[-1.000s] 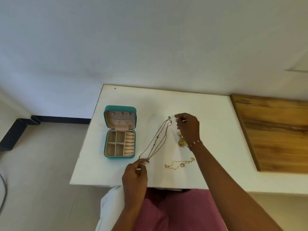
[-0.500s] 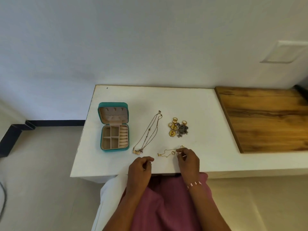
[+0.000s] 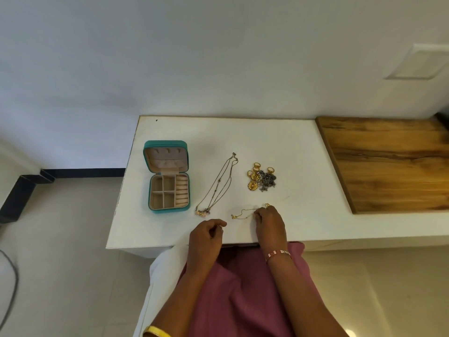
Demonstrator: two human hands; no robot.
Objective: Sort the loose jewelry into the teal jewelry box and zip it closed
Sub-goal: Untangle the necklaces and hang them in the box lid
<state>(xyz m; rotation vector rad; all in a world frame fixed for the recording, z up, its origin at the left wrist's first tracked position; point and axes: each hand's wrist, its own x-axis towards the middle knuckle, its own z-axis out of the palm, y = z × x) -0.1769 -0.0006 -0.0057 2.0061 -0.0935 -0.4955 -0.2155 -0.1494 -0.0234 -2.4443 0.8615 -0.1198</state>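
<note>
The teal jewelry box [image 3: 167, 209] lies open on the white table [image 3: 303, 215], lid tilted back, beige compartments bare. To its right a long thin necklace [image 3: 218, 186] is stretched out, pendant near the front. Further right sits a heap of gold rings and earrings [image 3: 261, 178]. A short gold chain [image 3: 244, 212] lies near the front edge; my right hand [image 3: 269, 222] pinches its right end with curled fingers. My left hand [image 3: 207, 235] rests loosely curled at the table edge, holding nothing.
A wooden board [image 3: 388, 164] covers the table's right part. A white wall stands behind the table. The floor and a dark cable [image 3: 12, 288] are at left. My pink-clothed lap is below the front edge.
My left hand let go of the long necklace's pendant and drew back to the edge. My right hand came from the ring heap down to the short gold chain and took its end.
</note>
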